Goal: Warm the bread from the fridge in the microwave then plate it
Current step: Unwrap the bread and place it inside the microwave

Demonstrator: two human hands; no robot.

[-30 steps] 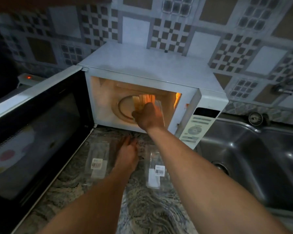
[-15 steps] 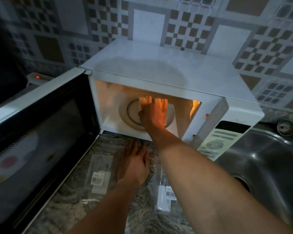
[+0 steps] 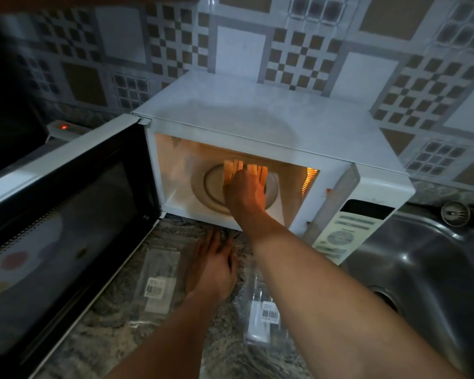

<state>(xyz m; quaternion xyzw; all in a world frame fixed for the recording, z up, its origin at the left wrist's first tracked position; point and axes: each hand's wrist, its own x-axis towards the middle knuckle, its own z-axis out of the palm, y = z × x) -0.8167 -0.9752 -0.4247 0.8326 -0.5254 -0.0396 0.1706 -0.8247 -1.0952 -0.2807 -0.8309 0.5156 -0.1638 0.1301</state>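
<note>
A white microwave stands on the counter with its door swung wide to the left and its inside lit orange. My right hand reaches into the cavity and holds several bread slices upright over the glass turntable. The hand's fingers are hidden behind its back. My left hand lies flat on the stone counter in front of the microwave, fingers straight, holding nothing.
Two clear plastic bags with barcode labels lie on the counter, one left of my left hand, one under my right forearm. The microwave's control panel faces right-front. A steel sink is at the right. A tiled wall stands behind.
My right hand has pushed the bread deeper into the microwave, over the middle of the turntable. The view has moved closer. My left hand has stayed on the counter.
</note>
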